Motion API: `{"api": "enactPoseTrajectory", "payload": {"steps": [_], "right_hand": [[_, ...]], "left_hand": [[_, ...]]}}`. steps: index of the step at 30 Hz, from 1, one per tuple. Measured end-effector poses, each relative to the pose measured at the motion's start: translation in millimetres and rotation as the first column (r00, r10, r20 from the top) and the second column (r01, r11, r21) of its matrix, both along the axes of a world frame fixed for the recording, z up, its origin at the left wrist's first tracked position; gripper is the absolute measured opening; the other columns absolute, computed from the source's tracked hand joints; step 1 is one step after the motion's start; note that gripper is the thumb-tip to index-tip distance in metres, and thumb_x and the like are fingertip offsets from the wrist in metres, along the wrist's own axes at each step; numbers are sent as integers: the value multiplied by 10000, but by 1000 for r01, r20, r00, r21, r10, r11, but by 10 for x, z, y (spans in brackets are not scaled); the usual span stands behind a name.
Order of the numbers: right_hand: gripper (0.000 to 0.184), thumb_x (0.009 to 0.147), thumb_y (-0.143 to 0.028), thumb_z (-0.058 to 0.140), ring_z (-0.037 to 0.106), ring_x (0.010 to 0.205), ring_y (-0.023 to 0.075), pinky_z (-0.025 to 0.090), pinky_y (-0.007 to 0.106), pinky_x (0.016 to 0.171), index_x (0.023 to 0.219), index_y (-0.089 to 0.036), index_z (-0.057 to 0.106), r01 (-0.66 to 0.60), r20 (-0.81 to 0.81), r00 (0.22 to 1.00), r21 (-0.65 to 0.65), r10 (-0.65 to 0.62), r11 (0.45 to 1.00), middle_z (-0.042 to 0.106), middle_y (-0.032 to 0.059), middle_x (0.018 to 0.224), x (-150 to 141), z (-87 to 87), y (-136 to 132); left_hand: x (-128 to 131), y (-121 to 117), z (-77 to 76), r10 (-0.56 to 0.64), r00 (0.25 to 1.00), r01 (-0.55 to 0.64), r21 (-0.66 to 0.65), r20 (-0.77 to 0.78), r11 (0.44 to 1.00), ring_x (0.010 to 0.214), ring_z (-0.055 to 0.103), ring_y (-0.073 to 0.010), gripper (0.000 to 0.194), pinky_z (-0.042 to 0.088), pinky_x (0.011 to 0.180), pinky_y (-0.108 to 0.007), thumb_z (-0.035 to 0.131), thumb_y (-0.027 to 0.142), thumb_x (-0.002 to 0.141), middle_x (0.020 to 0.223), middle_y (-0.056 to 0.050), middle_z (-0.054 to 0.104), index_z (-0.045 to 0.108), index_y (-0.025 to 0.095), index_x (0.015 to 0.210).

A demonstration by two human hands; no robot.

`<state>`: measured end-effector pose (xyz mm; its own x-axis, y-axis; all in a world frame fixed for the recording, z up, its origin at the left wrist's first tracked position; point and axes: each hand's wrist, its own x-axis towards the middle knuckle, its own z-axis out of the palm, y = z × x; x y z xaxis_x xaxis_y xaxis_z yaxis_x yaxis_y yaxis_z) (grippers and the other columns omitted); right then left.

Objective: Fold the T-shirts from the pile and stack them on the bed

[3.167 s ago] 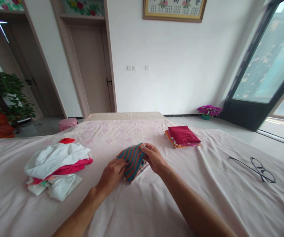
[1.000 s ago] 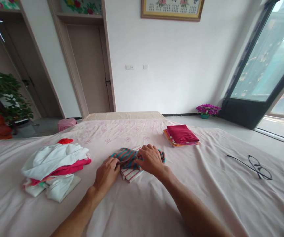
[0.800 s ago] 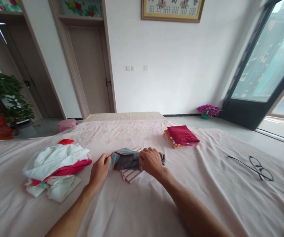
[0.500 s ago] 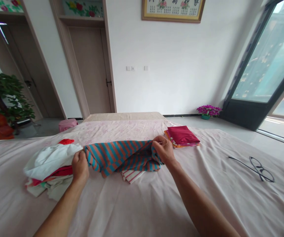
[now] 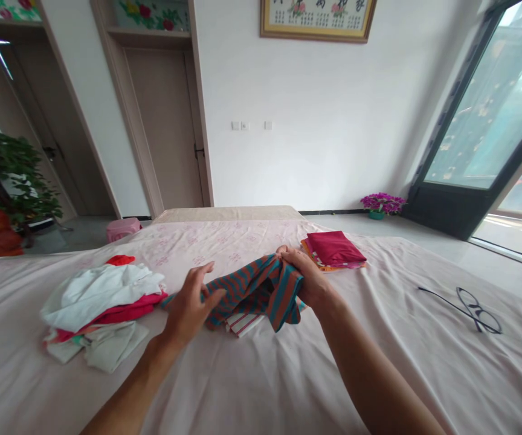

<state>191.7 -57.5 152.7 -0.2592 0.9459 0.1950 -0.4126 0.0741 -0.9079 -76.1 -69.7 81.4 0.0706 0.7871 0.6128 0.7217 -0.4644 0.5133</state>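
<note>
A teal and orange-brown striped garment (image 5: pixel 243 284) is bunched up in front of me; its exact kind is unclear. My right hand (image 5: pixel 304 272) pinches its upper right edge and lifts it, so a fold hangs down below the fingers. Above the garment's left part, my left hand (image 5: pixel 193 302) has its fingers apart, hiding some of the cloth; whether it touches is unclear. A white cloth with red stripes (image 5: pixel 244 324) pokes out from underneath. To the left lies a loose heap of white, red and pale clothes (image 5: pixel 107 296).
A folded stack with a dark red cloth on top (image 5: pixel 337 249) lies beyond my right hand. Black-framed glasses (image 5: pixel 478 314) rest at the right on the pink bedsheet (image 5: pixel 379 350). A pink stool (image 5: pixel 124 229) stands past the far left edge.
My left hand has let go of the garment's left end and moved right over it. The cloth, stretched between both hands before, now sags and bunches near my right hand.
</note>
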Motion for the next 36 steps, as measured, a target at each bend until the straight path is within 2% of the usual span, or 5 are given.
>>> {"api": "enactPoseTrajectory", "payload": {"steps": [14, 22, 25, 29, 36], "right_hand": [[259, 731, -391, 712, 529, 564, 112, 399, 226, 537, 721, -183, 556, 8, 78, 997, -23, -6, 1000, 602, -17, 630, -7, 60, -33], [227, 809, -400, 593, 668, 730, 137, 336, 196, 513, 838, -176, 591, 134, 392, 906, 88, -158, 987, 725, 66, 958, -12, -137, 124], [164, 793, -312, 580, 665, 759, 146, 390, 210, 561, 881, -179, 619, 126, 540, 822, 135, -179, 983, 724, 51, 927, 13, -347, 259], [235, 735, -224, 638, 652, 879, 184, 478, 287, 762, 963, -199, 691, -155, 806, 582, 235, -104, 960, 715, 40, 962, 79, -639, 387], [543, 646, -186, 760, 517, 1127, 239, 427, 317, 922, 1171, -290, 664, -545, 966, 122, 257, -228, 798, 626, 42, 1190, 98, -727, 336]], "left_hand": [[-55, -232, 478, -144, 798, 470, -455, 585, 756, 909, 677, -273, 344, 526, 861, -393, 637, 497, 794, 842, -45, 738, 701, 183, 922], [-789, 73, 645, -144, 305, 222, 77, 941, 972, 1081, 636, -236, 338, 515, 985, -417, 668, 482, 760, 1058, -37, 714, 640, 220, 971], [-1250, 86, 632, 17, 457, -175, 71, 889, 982, 1210, 569, -299, 380, 428, 1072, -532, 655, 425, 753, 1189, -14, 664, 615, 256, 1090], [-1663, 63, 366, 659, 617, -726, -12, 431, 688, 1331, 340, -524, 480, 279, 995, -778, 607, 408, 749, 1405, -82, 512, 593, 269, 1208], [-1783, 303, -234, 687, 690, -713, -50, -229, 699, 1348, 317, -507, 448, 261, 984, -757, 571, 484, 777, 1453, -157, 451, 628, 249, 1155]]}}
